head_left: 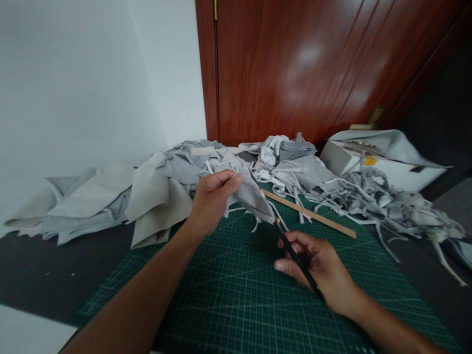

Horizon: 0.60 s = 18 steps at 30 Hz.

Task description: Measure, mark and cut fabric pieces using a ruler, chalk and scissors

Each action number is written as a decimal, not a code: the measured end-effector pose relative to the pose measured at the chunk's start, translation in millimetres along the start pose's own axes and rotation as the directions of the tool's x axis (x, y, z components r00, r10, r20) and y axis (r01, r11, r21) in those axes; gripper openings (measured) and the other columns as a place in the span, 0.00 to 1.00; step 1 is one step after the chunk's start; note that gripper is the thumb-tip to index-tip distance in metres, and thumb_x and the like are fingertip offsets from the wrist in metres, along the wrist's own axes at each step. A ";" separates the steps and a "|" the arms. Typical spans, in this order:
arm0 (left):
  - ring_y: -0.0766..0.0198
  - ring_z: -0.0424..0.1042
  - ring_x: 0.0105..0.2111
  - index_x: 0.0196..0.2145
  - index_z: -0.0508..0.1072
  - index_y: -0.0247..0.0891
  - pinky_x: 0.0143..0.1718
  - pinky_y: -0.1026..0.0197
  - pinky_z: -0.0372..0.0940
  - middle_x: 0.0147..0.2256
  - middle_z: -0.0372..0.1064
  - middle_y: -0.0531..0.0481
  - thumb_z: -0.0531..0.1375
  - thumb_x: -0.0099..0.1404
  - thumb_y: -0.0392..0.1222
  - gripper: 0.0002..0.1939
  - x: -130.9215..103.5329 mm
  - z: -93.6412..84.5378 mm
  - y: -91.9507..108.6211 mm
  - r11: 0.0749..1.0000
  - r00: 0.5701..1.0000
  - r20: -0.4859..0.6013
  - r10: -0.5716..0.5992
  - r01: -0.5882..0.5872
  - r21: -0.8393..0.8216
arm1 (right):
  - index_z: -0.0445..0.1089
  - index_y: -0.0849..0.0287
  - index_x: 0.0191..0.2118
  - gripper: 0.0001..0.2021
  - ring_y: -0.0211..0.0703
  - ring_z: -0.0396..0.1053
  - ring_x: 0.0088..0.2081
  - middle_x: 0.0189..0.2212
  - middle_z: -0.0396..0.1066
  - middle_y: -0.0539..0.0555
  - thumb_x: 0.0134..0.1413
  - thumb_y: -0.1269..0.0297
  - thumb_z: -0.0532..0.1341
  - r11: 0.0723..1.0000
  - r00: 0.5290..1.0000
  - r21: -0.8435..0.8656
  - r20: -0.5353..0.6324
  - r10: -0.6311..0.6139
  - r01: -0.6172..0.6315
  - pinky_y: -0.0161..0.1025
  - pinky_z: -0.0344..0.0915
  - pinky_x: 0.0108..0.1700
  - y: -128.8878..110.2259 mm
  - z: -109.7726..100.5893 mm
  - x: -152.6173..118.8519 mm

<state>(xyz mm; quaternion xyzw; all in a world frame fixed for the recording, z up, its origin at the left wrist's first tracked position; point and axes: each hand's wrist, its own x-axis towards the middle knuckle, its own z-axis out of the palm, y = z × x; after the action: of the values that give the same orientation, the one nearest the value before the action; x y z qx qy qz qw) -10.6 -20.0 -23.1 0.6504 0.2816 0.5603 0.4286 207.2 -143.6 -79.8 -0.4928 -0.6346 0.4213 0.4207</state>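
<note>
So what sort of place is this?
Probably a sewing or craft workspace, perhaps at home: a green gridded cutting mat, a long flat wooden strip like a ruler, and pale grey fabric pieces heaped around.

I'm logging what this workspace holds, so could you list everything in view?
Grey cloth piece: one, grey, above the mat
Slim tool: one, black, its tip at the cloth
Cutting mat: one, green, on the table
Flat strip: one, tan, across the mat
Cloth heaps: uncountable, grey and off-white, left and back
Tangled strips: uncountable, grey, right
Box: one, white, back right
Table: one, dark, underneath
Door: one, red-brown, behind
Wall: white, left
Left hand: one, holding the cloth
Right hand: one, holding the tool
</note>
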 end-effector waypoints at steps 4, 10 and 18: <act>0.64 0.66 0.27 0.22 0.69 0.40 0.30 0.62 0.62 0.22 0.64 0.54 0.65 0.67 0.52 0.20 -0.5 0.3 -4.2 0.999 0.997 -0.071 -0.034 0.033 -0.015 | 0.71 0.57 0.38 0.20 0.33 0.46 0.22 0.20 0.53 0.40 0.50 0.50 0.76 1.000 1.000 -0.007 0.001 -0.001 0.001 0.34 0.44 0.23 0.9 -0.1 -0.1; 0.68 0.64 0.23 0.28 0.70 0.40 0.24 0.64 0.59 0.24 0.67 0.56 0.67 0.62 0.50 0.14 -5.1 6.2 5.8 0.984 0.992 -0.039 -0.123 0.117 -0.136 | 0.71 0.56 0.37 0.20 0.33 0.47 0.22 0.20 0.54 0.40 0.50 0.50 0.76 1.000 1.000 -0.017 0.020 -0.020 0.020 0.34 0.45 0.23 -0.1 -0.1 -0.7; 0.71 0.63 0.21 0.27 0.72 0.38 0.21 0.67 0.57 0.23 0.66 0.57 0.68 0.60 0.47 0.12 -6.4 12.1 15.1 0.965 0.984 -0.064 -0.164 0.146 -0.218 | 0.71 0.56 0.38 0.19 0.34 0.48 0.22 0.20 0.55 0.40 0.50 0.51 0.76 1.000 1.000 -0.012 0.005 -0.025 0.025 0.35 0.46 0.24 5.2 0.8 -1.6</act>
<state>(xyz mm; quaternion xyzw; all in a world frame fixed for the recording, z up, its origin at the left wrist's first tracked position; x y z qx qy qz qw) -2.0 -35.5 -13.1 0.5534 0.2875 0.5781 0.5263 208.1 -144.4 -85.2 -0.4863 -0.6442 0.4132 0.4215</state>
